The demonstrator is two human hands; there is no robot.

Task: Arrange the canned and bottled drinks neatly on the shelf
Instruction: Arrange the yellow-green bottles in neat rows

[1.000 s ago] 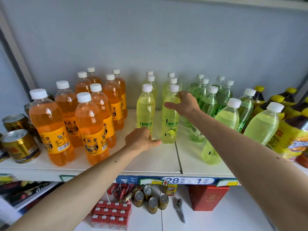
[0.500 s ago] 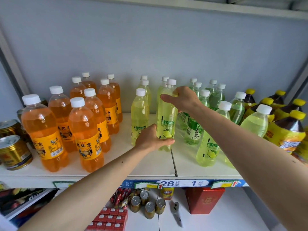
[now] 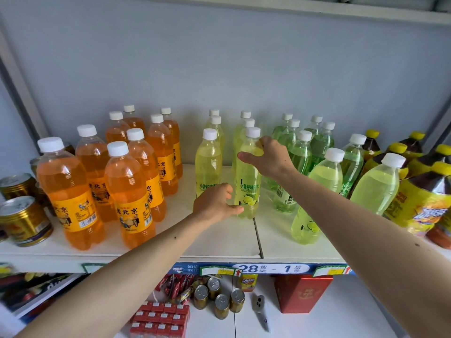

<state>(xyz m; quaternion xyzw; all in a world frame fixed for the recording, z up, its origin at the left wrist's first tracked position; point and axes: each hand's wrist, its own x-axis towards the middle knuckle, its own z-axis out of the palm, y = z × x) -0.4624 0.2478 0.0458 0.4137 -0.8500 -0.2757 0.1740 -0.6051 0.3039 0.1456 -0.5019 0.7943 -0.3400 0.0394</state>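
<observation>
While both hands are on it, the pale yellow-green plastic lime soda bottle with the white cap stands upright on the white shelf board, just left of the seam between the two boards and right beside another bottle of the same drink. The right hand wraps its thumb and fingers around the bottle's shoulder, just under the cap. The left hand is down at the base, thumb touching the bottom of the bottle; its other fingers are curled in loosely, and honestly I can't tell if they're actually touching the plastic. More lime bottles line up behind these two. Left of them is a bunch of orange soda bottles with yellow labels, and gold cans at the far left edge. On the right, greener bottles, then two lime bottles leaning over, then big dark tea bottles with yellow caps.
</observation>
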